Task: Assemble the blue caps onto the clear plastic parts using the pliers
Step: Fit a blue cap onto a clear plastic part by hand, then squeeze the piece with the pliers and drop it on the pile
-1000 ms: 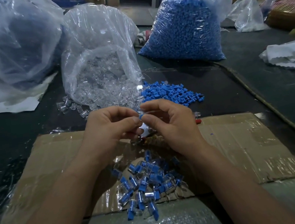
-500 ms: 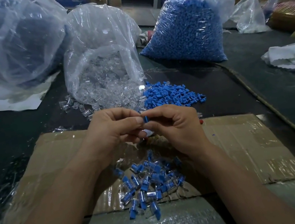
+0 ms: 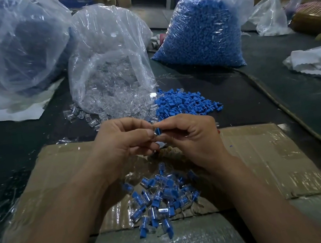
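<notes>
Hardly anything is shifting since a second ago: left hand (image 3: 126, 141) is still pinching a clear plastic part (image 3: 153, 133), right hand (image 3: 190, 135) still pinching a blue cap (image 3: 158, 131) against it. Looks like it's seating by hand; pliers aren't showing. Finished pile (image 3: 158, 199) is lying below on the cardboard (image 3: 263, 158).

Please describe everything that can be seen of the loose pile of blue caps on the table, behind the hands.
The loose pile of blue caps lies on the dark table, spread flat and low. The caps are small, matte, bright blue, plastic by the look, lying in all directions. The pile's left edge meets the spilled clear plastic parts at the mouth of the clear bag; one or two clear pieces lie among the caps. No hand touches the pile.
</notes>
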{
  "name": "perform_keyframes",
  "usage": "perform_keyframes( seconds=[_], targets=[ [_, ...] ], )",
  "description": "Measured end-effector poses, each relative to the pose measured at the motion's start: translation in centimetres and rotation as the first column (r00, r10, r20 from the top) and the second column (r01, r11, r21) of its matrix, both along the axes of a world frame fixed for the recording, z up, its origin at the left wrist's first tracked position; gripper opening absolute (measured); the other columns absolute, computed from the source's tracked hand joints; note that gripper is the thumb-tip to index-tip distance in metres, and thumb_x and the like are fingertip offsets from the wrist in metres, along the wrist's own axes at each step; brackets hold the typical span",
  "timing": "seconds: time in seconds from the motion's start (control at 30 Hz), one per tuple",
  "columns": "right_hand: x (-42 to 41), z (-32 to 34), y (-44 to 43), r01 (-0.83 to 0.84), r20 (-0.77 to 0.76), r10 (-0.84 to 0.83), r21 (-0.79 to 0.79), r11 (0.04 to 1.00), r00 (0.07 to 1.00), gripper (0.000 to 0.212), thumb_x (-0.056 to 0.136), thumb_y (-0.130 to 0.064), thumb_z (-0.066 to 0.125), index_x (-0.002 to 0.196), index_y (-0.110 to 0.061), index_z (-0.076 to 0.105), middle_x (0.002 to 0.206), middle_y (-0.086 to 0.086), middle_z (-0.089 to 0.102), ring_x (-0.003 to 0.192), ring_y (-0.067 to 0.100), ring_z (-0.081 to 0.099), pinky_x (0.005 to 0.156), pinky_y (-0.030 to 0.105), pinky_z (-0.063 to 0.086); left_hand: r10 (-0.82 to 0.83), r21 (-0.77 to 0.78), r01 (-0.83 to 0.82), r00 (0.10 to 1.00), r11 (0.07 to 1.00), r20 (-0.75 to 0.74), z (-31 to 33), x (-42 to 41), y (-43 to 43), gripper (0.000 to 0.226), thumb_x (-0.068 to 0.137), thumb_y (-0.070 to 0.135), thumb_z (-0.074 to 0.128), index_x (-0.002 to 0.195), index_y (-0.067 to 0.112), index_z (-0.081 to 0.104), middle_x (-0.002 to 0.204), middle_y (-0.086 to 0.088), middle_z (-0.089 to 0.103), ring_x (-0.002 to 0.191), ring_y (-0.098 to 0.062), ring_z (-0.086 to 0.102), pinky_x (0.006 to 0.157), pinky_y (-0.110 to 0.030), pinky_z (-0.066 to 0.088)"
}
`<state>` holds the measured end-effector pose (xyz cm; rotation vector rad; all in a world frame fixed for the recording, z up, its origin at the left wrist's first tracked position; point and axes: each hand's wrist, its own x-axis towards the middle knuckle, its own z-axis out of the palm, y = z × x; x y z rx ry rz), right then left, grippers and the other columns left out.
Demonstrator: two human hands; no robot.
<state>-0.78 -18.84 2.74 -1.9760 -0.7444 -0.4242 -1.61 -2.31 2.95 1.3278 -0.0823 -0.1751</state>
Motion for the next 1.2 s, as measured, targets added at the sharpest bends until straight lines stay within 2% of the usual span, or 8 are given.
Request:
perform_keyframes(
  seconds=[0.27,0.43,0.53,0.6,0.7,0.83,0.9,1.2],
  targets=[
    [-0.1,0.1,0.0,-0.014,0.031,0.016,-0.066,0.998,0.999,0.026,0.072,-0.007,0.073,0.097,-0.002,0.07,0.089,0.004,0.07,0.086,0.008,0.064,0.077,0.015,0.051,0.011,0.056,-0.012,1.0,0.998,0.022,0.0,-0.2,-0.3,0.009,0.056,0.005,0.066,0.065,0.006,0.064,0.056,-0.01,0.065,0.047,-0.015,0.062,0.044,-0.018,0.049],
    [0.5,0.9,-1.4,0.092,-0.176,-0.134,-0.23,0.969,0.975,0.037,0.075,-0.029,0.072,0.11,-0.018,0.065,0.09,-0.023,0.057,0.083,-0.011,0.056,0.08,0.003,0.042,0.044,0.03,-0.045,0.999,0.999,0.013,-0.1,-0.1,0.0,0.006,0.06,0.007,0.065,0.065,0.009,0.064,0.059,-0.007,0.064,0.05,-0.014,0.061,0.046,-0.018,0.049],
    [1.2,1.3,-3.3,0.177,-0.27,-0.28,-0.349,0.92,0.922,0.031,0.074,-0.033,0.071,0.103,-0.025,0.066,0.081,-0.028,0.053,0.079,-0.016,0.052,0.071,0.002,0.042,0.117,-0.019,-0.117,0.993,0.993,0.019,0.0,0.0,0.1,0.007,0.058,0.006,0.064,0.065,0.008,0.062,0.056,-0.006,0.063,0.049,-0.013,0.061,0.044,-0.016,0.048],
    [1.4,1.5,-4.4,0.118,-0.367,-0.308,-0.459,0.881,0.878,0.028,0.071,-0.036,0.074,0.097,-0.031,0.065,0.082,-0.025,0.055,0.079,-0.012,0.051,0.063,0.006,0.04,0.139,-0.017,-0.138,0.99,0.99,0.027,0.1,0.1,0.2,0.01,0.058,0.007,0.063,0.067,0.007,0.06,0.055,-0.005,0.063,0.048,-0.013,0.061,0.045,-0.016,0.048],
    [1.3,1.6,-4.8,-0.053,-0.524,-0.295,-0.55,0.833,0.799,0.035,0.064,-0.04,0.079,0.092,-0.041,0.058,0.094,-0.021,0.053,0.088,-0.004,0.05,0.068,0.015,0.037,0.145,0.008,-0.145,0.989,0.989,0.039,0.0,0.2,0.4,0.011,0.058,0.008,0.063,0.069,0.006,0.06,0.056,-0.003,0.064,0.049,-0.012,0.062,0.046,-0.017,0.049],
    [1.3,1.4,-4.3,-0.105,-0.475,-0.35,-0.699,0.707,0.808,0.074,0.058,-0.045,0.081,0.124,-0.038,0.047,0.102,-0.021,0.04,0.1,0.005,0.04,0.077,0.025,0.033,0.161,-0.002,-0.161,0.986,0.987,0.051,-0.2,0.1,0.4,0.006,0.059,0.009,0.063,0.065,0.01,0.063,0.058,-0.004,0.065,0.051,-0.013,0.062,0.047,-0.018,0.049],
    [1.3,1.3,-4.1,-0.091,-0.456,-0.361,-0.713,0.695,0.813,0.079,0.058,-0.047,0.08,0.129,-0.036,0.045,0.102,-0.019,0.038,0.103,0.006,0.039,0.08,0.027,0.032,0.152,0.0,-0.153,0.987,0.988,0.049,-0.3,0.2,0.4,0.007,0.059,0.009,0.063,0.065,0.01,0.062,0.058,-0.004,0.065,0.051,-0.013,0.062,0.048,-0.018,0.05],
    [1.6,1.2,-2.9,0.033,-0.2,-0.369,-0.842,0.539,0.908,0.039,0.068,-0.044,0.068,0.105,-0.032,0.063,0.088,-0.012,0.052,0.079,0.008,0.046,0.059,0.026,0.037,0.145,0.007,-0.145,0.988,0.989,0.055,-0.7,0.8,0.6,0.007,0.059,0.008,0.063,0.066,0.009,0.062,0.056,-0.003,0.064,0.05,-0.013,0.062,0.046,-0.018,0.05]
  ],
)
